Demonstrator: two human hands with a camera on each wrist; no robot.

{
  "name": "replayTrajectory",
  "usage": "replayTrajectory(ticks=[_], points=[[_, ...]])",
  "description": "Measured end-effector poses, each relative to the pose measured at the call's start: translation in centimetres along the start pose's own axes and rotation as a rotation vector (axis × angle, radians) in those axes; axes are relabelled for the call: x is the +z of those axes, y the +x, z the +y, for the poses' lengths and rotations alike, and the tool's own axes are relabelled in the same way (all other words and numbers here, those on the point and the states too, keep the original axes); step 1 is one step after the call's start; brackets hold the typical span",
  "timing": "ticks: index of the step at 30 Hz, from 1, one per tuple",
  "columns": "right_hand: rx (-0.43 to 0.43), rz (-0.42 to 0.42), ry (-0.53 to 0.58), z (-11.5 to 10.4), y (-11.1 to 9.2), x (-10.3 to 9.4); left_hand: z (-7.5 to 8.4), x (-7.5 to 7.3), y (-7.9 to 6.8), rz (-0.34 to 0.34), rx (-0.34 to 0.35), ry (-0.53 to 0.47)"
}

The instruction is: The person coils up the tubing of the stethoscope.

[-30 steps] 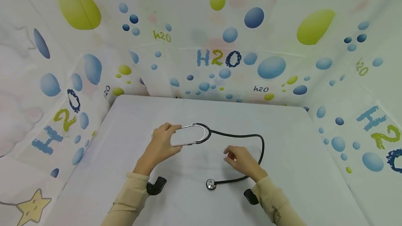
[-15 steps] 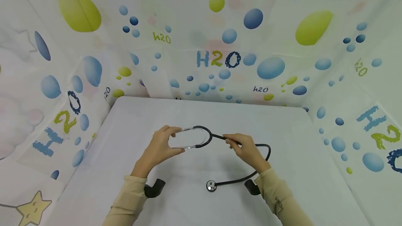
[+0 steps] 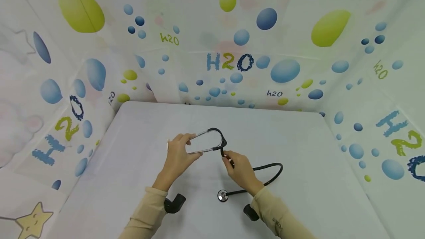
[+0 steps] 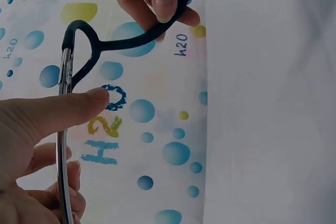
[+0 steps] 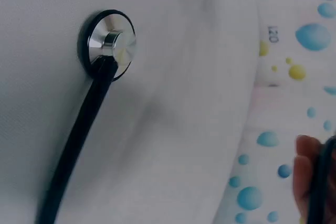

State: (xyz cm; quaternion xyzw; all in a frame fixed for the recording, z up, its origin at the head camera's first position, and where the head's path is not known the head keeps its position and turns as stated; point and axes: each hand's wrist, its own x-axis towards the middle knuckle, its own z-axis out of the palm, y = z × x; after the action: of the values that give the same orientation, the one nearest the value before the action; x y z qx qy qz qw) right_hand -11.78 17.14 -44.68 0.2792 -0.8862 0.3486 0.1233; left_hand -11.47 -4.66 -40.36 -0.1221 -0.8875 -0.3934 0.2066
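A stethoscope with black tubing [image 3: 278, 165] and silver ear tubes [image 4: 62, 161] is between both hands. My left hand [image 3: 177, 158] grips the two ear tubes, thumb on the near one and fingers at the far one, raised over the table. Just below the Y-joint [image 3: 224, 143], my right hand [image 3: 244, 170] pinches the tubing, which bends down sharply there. The rest of the tubing loops behind the right wrist. Its round metal chest piece [image 3: 223, 195] lies on the table, seen close in the right wrist view with tubing [image 5: 79, 135] running from it. The earpieces are mostly hidden by the left hand.
A white table [image 3: 159, 121] spreads under both hands. Behind it and at the sides hangs a white cloth [image 3: 192, 47] printed with blue and green drops and "H2O". Black wrist mounts [image 3: 175, 203] stick out under both sleeves.
My right hand, first apart from the tubing, has taken hold of it and drawn it left and nearer, bending it below the joint. The left hand has shifted slightly right with the ear tubes.
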Motion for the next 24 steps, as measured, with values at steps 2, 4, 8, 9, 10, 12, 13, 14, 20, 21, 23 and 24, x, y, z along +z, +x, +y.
replayTrajectory(ticks=[2,4,8,9,10,12,13,14,20,21,23,24], points=[[-0.041,-0.048,-0.128,-0.8,-0.1,-0.1,0.0,0.1,0.0,0.012,-0.043,0.010],[-0.063,-0.075,-0.237,-1.3,-0.2,-0.4,-0.1,-0.1,-0.1,0.002,-0.087,0.003],[-0.036,-0.043,-0.350,-1.2,0.0,-1.4,-0.4,-0.4,-0.1,-0.051,-0.103,-0.016],[-0.020,-0.032,-0.364,-1.0,0.0,-1.6,-0.5,-0.4,-0.1,-0.061,-0.094,-0.020],[-0.007,-0.032,-0.376,-0.9,0.1,-1.9,-0.5,-0.5,-0.1,-0.069,-0.085,-0.025],[0.024,-0.069,-0.381,-0.7,0.1,-2.3,-0.5,-0.5,-0.1,-0.080,-0.065,-0.039],[0.034,-0.106,-0.382,-0.8,0.1,-2.4,-0.5,-0.4,-0.1,-0.085,-0.059,-0.042],[0.042,-0.152,-0.377,-0.9,0.1,-2.5,-0.5,-0.4,-0.1,-0.090,-0.058,-0.046],[-0.015,-0.357,-0.446,-2.5,0.0,-2.2,-0.2,0.2,0.1,-0.096,-0.112,-0.072],[-0.032,-0.367,-0.476,-2.9,0.0,-2.3,-0.2,0.3,0.1,-0.094,-0.118,-0.079],[-0.064,-0.380,-0.531,-3.6,0.2,-2.4,-0.3,0.5,0.2,-0.087,-0.121,-0.092],[-0.078,-0.391,-0.555,-4.0,0.2,-2.5,-0.3,0.5,0.2,-0.088,-0.122,-0.095]])
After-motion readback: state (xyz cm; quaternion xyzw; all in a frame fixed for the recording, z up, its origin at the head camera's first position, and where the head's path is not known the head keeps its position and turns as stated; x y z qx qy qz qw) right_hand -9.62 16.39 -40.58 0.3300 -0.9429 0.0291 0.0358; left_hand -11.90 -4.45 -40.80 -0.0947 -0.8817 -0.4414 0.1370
